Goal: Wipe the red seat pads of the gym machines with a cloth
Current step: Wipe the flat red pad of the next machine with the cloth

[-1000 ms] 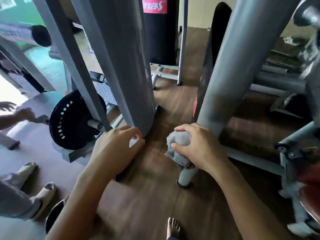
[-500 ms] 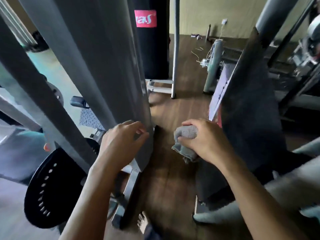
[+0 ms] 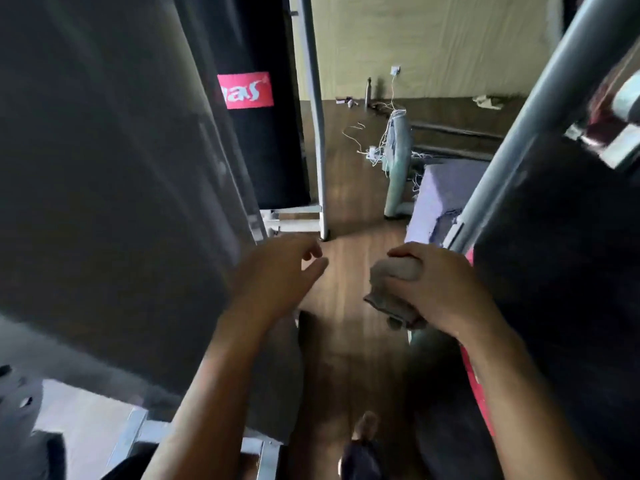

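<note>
The wooden floor [image 3: 349,202] ran away from me toward a pale wall [image 3: 415,39], a narrow aisle between grey machine frames. A black punching bag [image 3: 266,140] with a red label hung at the far left of that aisle, and loose cables lay on the floor near the wall.

My right hand [image 3: 440,289] was closed around the bunched grey cloth [image 3: 391,285] — fingers curled tight over the top, a folded corner hanging below the palm. My left hand [image 3: 277,278] was empty, its fingers loosely spread and slightly curled, just beside the broad dark upright [image 3: 121,168] at the left; whether it touched that upright I could not tell through the blur.

The only red I could see was a thin strip [image 3: 479,393] along the edge of the dark padded panel [image 3: 554,271] at the right, close under my right wrist. I judged that to be the pad's edge, its face turned from view.

To wipe it well, I reckoned I should get round to the red face first, flatten the cloth under an open palm rather than keep it balled, and use the free hand to steady myself on the frame — then stroke in overlapping passes.
</note>
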### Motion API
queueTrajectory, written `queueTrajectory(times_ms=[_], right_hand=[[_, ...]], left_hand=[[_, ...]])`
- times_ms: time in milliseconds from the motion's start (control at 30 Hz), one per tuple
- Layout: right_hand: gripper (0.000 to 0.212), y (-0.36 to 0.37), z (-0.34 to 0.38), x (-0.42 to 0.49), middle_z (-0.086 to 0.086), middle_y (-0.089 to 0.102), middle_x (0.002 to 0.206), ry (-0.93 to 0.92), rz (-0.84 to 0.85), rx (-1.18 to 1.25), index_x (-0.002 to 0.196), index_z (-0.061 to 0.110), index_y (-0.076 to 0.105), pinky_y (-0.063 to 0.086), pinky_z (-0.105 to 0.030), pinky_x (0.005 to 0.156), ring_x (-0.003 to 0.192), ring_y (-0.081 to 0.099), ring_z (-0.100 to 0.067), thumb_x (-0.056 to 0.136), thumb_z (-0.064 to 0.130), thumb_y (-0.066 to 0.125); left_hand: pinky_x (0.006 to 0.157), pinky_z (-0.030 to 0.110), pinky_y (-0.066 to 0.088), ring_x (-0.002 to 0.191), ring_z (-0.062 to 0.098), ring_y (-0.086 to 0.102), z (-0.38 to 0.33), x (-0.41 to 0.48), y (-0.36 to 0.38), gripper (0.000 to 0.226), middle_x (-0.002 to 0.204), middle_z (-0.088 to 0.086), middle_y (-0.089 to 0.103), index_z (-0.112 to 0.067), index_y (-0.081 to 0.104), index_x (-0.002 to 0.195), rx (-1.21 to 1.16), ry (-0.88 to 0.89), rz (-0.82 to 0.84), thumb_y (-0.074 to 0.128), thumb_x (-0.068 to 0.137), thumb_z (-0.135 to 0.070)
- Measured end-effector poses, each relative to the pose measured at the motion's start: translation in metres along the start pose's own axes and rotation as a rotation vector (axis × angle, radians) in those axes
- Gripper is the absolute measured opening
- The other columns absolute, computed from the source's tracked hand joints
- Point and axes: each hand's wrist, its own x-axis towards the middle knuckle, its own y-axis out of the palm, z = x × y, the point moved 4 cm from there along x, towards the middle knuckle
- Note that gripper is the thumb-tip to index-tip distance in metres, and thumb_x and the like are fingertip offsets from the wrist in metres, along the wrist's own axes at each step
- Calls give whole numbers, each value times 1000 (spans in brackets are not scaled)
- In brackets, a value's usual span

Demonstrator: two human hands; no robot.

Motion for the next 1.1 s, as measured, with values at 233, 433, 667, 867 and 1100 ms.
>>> queueTrajectory(times_ms=[233,433,667,867,1100], right_hand=[[26,-11,-2,146,10,68,95,-23,-3,9,101,31,71,42,-24,71,88,58,-10,77,40,78],[11,-20,-7,240,12,70,74,12,5,96,81,35,68,54,-17,55,68,66,-2,78,34,78],[27,-34,-25,356,4,72,71,67,-51,103,91,32,71,62,-41,62,64,71,-20,68,45,75],[35,-48,-36,478,11,72,89,51,-86,68,101,33,71,57,-28,56,79,69,-11,71,50,80],[40,-43,-35,590,8,65,108,3,-71,-72,114,35,70,52,-33,84,99,62,-14,76,45,80]], left_hand=[[81,33,44,99,16,59,9,132,8,23,110,-11,66,-31,68,107,78,-24,3,54,98,-47],[73,31,46,95,12,61,12,233,12,22,105,-13,65,-32,68,102,35,-54,-26,54,97,-49],[61,23,36,87,12,56,0,355,26,17,99,-15,64,-32,69,101,22,-36,-66,56,96,-43],[68,28,42,88,14,63,5,486,43,16,100,-12,68,-32,70,100,-12,-16,-75,58,95,-42],[73,29,47,95,16,66,28,608,73,15,104,-10,70,-31,71,102,32,29,-36,59,94,-34]])
